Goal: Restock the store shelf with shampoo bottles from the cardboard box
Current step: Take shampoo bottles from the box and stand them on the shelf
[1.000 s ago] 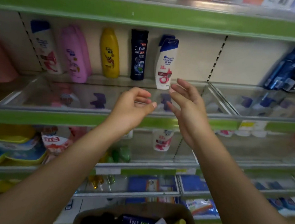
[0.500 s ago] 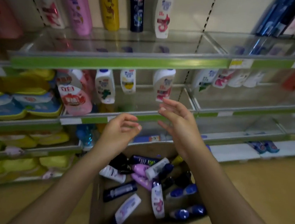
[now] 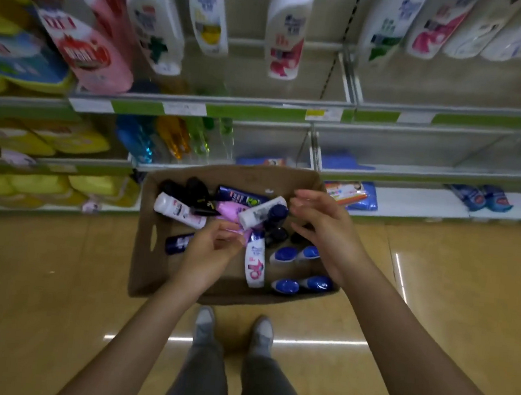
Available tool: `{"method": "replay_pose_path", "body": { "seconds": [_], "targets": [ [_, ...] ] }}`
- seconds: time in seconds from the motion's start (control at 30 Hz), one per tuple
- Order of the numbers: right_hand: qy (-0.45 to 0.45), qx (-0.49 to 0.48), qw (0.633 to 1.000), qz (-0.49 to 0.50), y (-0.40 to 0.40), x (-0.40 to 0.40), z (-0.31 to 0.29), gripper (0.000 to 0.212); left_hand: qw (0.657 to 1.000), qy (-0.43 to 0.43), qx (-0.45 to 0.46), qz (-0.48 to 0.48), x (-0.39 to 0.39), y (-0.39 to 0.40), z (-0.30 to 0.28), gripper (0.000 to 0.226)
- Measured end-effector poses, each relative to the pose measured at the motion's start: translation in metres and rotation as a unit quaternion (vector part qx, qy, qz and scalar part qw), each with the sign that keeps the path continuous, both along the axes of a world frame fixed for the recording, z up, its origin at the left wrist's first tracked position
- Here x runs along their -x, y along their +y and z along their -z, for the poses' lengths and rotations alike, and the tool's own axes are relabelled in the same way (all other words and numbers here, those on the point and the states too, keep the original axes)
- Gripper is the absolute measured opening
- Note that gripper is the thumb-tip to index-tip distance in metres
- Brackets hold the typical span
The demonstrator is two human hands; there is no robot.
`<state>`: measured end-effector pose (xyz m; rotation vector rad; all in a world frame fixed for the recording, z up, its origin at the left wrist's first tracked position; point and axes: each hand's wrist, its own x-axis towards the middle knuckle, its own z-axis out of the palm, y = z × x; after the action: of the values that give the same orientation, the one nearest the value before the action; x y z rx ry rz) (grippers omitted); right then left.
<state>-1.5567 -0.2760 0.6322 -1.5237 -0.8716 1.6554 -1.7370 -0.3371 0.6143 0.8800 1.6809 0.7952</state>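
A cardboard box (image 3: 144,250) stands on the floor below the shelves, holding several shampoo bottles lying in a jumble. Among them are a white bottle with a red label (image 3: 255,261), a pink one (image 3: 231,210), a white one with a dark cap (image 3: 262,211) and a white one at the left (image 3: 177,210). My left hand (image 3: 210,249) hovers over the box's middle with loosely curled fingers and holds nothing. My right hand (image 3: 322,231) hangs over the box's right side, fingers relaxed and empty. White shampoo bottles (image 3: 287,32) stand on the shelf above.
Green-edged shelf rails (image 3: 254,111) run across above the box. Yellow packs (image 3: 69,141) fill the left shelves, blue packs (image 3: 355,194) lie on the bottom shelf at right. My two feet (image 3: 233,330) stand on the wooden floor just behind the box.
My view has swung down from the upper shelf to the box on the floor. Both empty hands have dropped from shelf height to just over the bottles.
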Motion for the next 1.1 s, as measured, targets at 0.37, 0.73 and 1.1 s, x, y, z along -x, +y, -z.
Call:
{"method": "replay_pose_path", "body": {
  "seconds": [0.37, 0.73, 1.1],
  "targets": [
    [-0.127, 0.111, 0.986, -0.005, -0.015, -0.039, 0.097, 0.018, 0.992, 0.062, 0.098, 0.054, -0.034, -0.026, 0.085, 0.015],
    [-0.321, 0.072, 0.922, -0.202, -0.002, -0.016, 0.199, 0.044, 0.98, 0.093, 0.162, 0.072, -0.009, -0.037, 0.128, 0.017],
    [-0.388, 0.04, 0.883, -0.262, 0.002, -0.011, 0.24, 0.038, 0.976, 0.091, 0.188, 0.066, 0.003, -0.06, 0.142, 0.014]
  ]
}}
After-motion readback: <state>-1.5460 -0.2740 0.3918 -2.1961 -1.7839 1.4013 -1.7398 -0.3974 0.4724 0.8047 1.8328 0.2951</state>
